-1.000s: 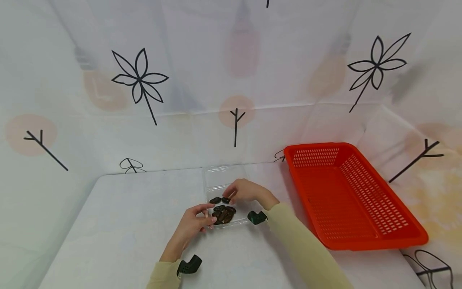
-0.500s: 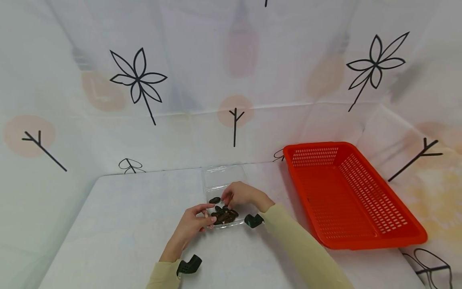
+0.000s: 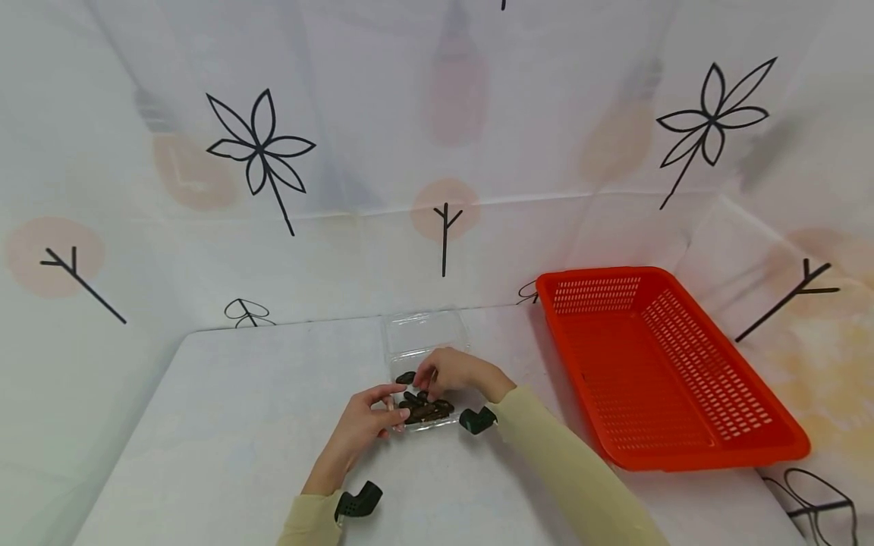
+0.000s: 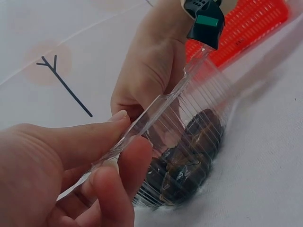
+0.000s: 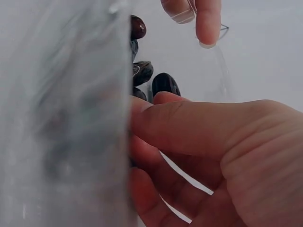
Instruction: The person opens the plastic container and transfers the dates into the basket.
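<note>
A clear plastic clamshell box (image 3: 425,332) stands with its lid folded back on the white table. Several dark brown, glossy, oval pieces that look like dates (image 4: 184,177) lie in its near part, and a single one (image 3: 406,378) sits farther back. At the left side my left hand (image 3: 365,415) pinches the box's rim (image 4: 158,105) between thumb and fingers. My right hand (image 3: 459,368) reaches down into the box, thumb and fingers drawn together on a date at the pile. In the right wrist view the box wall hides those fingertips.
To the right stands a large red perforated plastic basket (image 3: 642,379). A patterned white cloth (image 3: 355,258) hangs behind and beside the table (image 3: 225,425). Both forearms carry dark wrist cameras (image 3: 360,500).
My right hand has shifted a date from the back row towards the near pile and slid slightly left. The pile has spread to the right. My left hand has kept its hold.
</note>
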A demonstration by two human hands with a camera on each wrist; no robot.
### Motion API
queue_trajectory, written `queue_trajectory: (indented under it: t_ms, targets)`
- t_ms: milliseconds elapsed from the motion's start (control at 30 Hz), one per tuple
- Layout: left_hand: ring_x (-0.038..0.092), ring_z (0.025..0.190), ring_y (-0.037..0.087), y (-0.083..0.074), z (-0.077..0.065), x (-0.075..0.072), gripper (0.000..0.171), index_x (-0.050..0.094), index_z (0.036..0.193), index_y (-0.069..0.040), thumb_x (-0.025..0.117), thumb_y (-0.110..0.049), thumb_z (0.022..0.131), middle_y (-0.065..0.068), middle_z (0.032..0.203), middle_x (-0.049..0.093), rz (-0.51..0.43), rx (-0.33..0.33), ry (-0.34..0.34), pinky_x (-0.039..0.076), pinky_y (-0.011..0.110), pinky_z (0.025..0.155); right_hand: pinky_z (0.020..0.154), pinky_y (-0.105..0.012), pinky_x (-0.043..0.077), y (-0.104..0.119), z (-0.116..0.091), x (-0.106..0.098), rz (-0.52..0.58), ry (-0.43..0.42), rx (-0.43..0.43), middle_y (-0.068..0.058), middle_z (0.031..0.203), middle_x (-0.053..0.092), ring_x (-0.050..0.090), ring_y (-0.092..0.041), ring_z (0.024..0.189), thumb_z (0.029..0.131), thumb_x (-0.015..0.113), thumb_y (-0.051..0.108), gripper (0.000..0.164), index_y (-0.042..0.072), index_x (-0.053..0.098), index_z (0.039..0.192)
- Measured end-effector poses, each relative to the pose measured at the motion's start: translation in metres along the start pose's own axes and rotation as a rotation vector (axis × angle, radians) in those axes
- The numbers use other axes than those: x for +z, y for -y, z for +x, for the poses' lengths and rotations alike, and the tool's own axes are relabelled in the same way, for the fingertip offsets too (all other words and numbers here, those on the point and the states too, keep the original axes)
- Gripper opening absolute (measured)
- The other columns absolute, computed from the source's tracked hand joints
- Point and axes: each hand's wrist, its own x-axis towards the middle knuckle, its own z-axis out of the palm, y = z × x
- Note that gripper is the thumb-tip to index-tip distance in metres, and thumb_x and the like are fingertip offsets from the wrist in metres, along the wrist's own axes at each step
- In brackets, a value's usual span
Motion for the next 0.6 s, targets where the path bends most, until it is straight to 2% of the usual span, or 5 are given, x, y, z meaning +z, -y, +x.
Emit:
queue_trajectory:
  t_ms: [200,400,600]
  targets:
    - [0.066,0.069,0.022,0.0000,0.0006,0.0003,0.048,0.060,0.131,0.004,0.075,-0.003,0.087,0.005,0.080,0.053,-0.010,0.003,0.002,0.043,0.024,0.054,0.077,-0.027,0.050,0.0012,-0.0005,0.0006,0.013,0.022,0.014,0.004,0.091,0.069,0.062,-0.009,0.082,0.077,0.077,-0.006,0.027,0.007,0.075,0.101]
    - [0.066,0.068,0.020,-0.0003,0.0003,0.0004,0.049,0.060,0.132,0.003,0.076,-0.005,0.087,0.005,0.080,0.053,-0.008,0.003,0.002,0.043,0.025,0.055,0.077,-0.028,0.052,-0.0004,-0.0044,0.0010,0.108,0.041,0.011,0.002,0.099,0.071,0.064,-0.011,0.085,0.078,0.073,-0.010,0.030,0.005,0.076,0.105]
    - [0.065,0.069,0.022,0.0037,0.0034,-0.0009,0.048,0.059,0.132,0.003,0.075,-0.005,0.088,0.006,0.081,0.054,0.005,0.003,0.011,0.045,0.026,0.057,0.076,-0.026,0.050,-0.0032,-0.0072,-0.0011,0.122,0.031,-0.001,0.002,0.094,0.072,0.062,-0.009,0.081,0.079,0.073,-0.008,0.028,0.006,0.077,0.104]
